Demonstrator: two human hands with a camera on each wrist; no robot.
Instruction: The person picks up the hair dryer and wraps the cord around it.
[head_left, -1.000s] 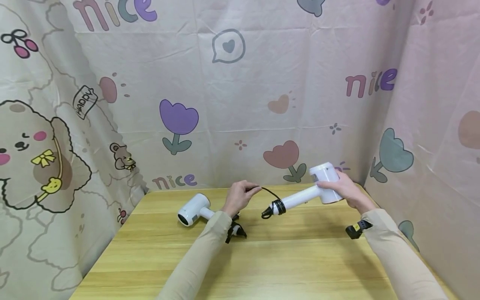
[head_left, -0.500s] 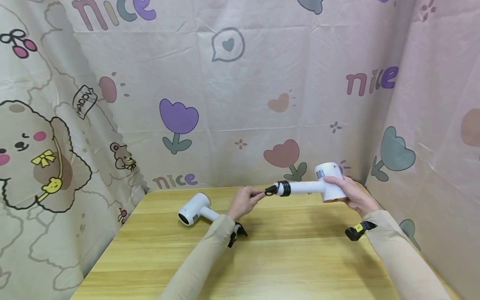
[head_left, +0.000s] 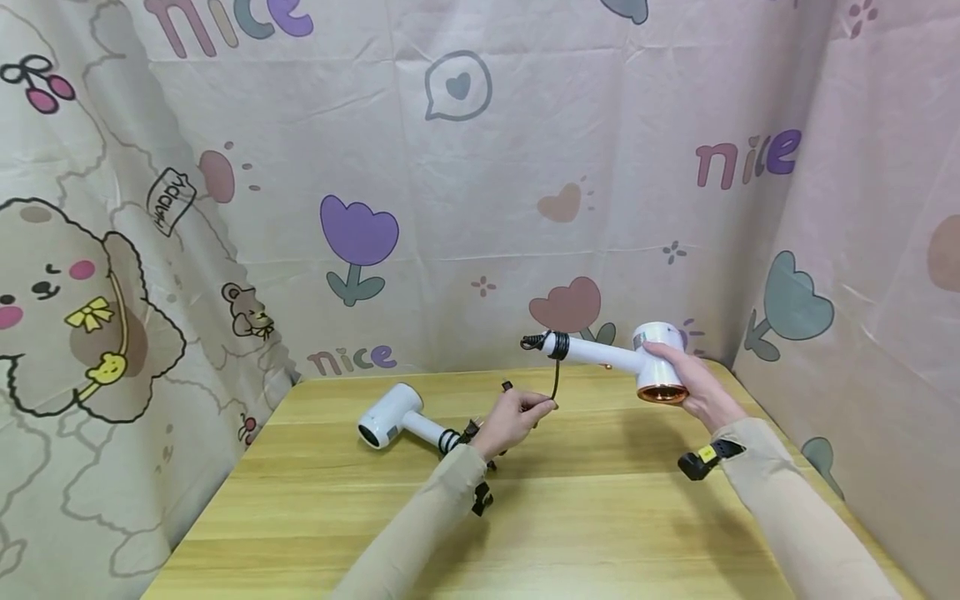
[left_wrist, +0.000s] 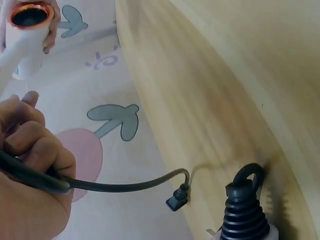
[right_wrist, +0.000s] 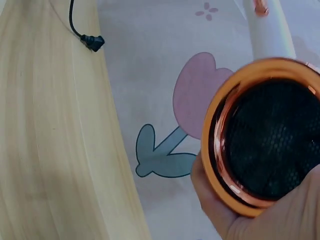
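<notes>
In the head view my right hand (head_left: 701,387) grips the barrel of a white hair dryer (head_left: 600,354), raised above the table. Its copper-rimmed end (right_wrist: 215,145) shows close up in the right wrist view, fingers and thumb around the barrel. Black cord (head_left: 559,345) is wound around the handle's end. Below it, my left hand (head_left: 513,421) pinches the free length, which runs up to the coils. Past the hand the cord (left_wrist: 115,187) ends in a small plug (left_wrist: 177,200). A second white hair dryer (head_left: 393,414) lies at left, its handle end partly behind my left hand.
The wooden table (head_left: 585,533) carries the second dryer, whose ribbed black cord sleeve (left_wrist: 242,217) is near my left hand. A patterned cloth (head_left: 465,192) hangs behind the table and along both sides. Black wrist cameras (head_left: 708,460) sit on the sleeves.
The held dryer's handle end has swung upward, and its copper rim now faces more toward view. My left hand has moved right and lower with the cord, uncovering more of the second dryer's handle.
</notes>
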